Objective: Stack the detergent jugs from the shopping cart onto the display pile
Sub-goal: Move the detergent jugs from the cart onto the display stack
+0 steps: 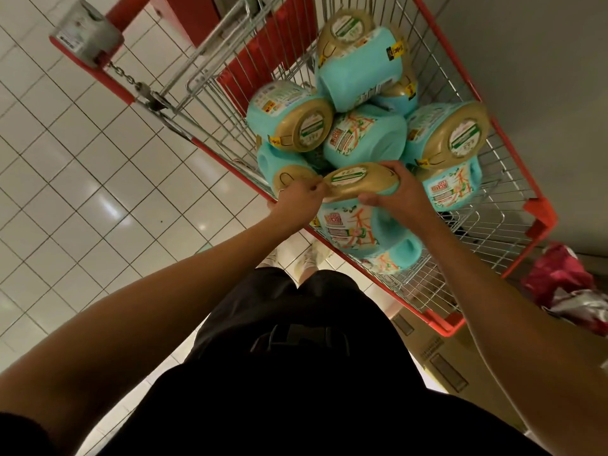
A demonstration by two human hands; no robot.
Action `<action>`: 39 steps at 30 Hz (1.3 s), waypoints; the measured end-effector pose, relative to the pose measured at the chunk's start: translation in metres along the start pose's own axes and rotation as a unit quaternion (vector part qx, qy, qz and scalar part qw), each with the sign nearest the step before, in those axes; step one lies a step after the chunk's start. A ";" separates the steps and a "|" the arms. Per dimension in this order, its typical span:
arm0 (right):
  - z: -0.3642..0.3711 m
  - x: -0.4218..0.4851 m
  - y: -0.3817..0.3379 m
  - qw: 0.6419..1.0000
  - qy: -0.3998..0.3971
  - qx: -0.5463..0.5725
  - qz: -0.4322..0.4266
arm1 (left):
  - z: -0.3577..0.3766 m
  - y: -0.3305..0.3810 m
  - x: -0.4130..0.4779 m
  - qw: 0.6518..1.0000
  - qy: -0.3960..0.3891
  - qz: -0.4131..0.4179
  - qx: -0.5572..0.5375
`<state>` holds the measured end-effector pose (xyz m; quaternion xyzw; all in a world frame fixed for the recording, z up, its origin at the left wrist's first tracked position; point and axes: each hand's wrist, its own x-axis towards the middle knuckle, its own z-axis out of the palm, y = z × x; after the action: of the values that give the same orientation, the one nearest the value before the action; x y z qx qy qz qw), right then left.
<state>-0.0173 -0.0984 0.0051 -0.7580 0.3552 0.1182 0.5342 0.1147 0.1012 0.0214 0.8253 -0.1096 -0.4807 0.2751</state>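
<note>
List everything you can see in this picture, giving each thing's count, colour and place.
jugs: at least seven, teal with gold caps, heaped in the cart
held jug: one, teal with a gold cap, at the cart's near edge
cart: one, silver wire with red rim, ahead of the person
coin lock: one, grey, on the cart's handle, top left
floor: white tiles, left
box: one, brown cardboard, lower right
bags: red and white, count unclear, far right
shorts: black, bottom centre
shoes: two, pale, below the cart
left hand: grips the held jug's cap end
right hand: grips the same end
</note>
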 end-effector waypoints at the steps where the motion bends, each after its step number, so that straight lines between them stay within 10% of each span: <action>1: -0.005 -0.004 -0.003 0.999 0.008 0.030 0.012 | -0.002 0.003 -0.004 1.000 0.008 0.019 -0.017; 5: -0.013 -0.031 -0.023 0.977 0.010 0.211 0.038 | -0.007 0.006 -0.025 0.971 -0.017 0.104 -0.215; 12: 0.017 -0.056 -0.046 0.927 0.006 0.365 0.092 | -0.015 -0.002 -0.052 0.859 -0.137 -0.005 -0.492; 39: -0.006 -0.161 0.013 0.818 0.165 0.541 0.099 | 0.049 0.081 -0.064 0.916 -0.229 -0.033 -0.328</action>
<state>-0.1430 -0.0394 0.0882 -0.3153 0.5181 -0.1675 0.7772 0.0471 0.0453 0.0946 0.5590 0.0218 -0.6746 0.4817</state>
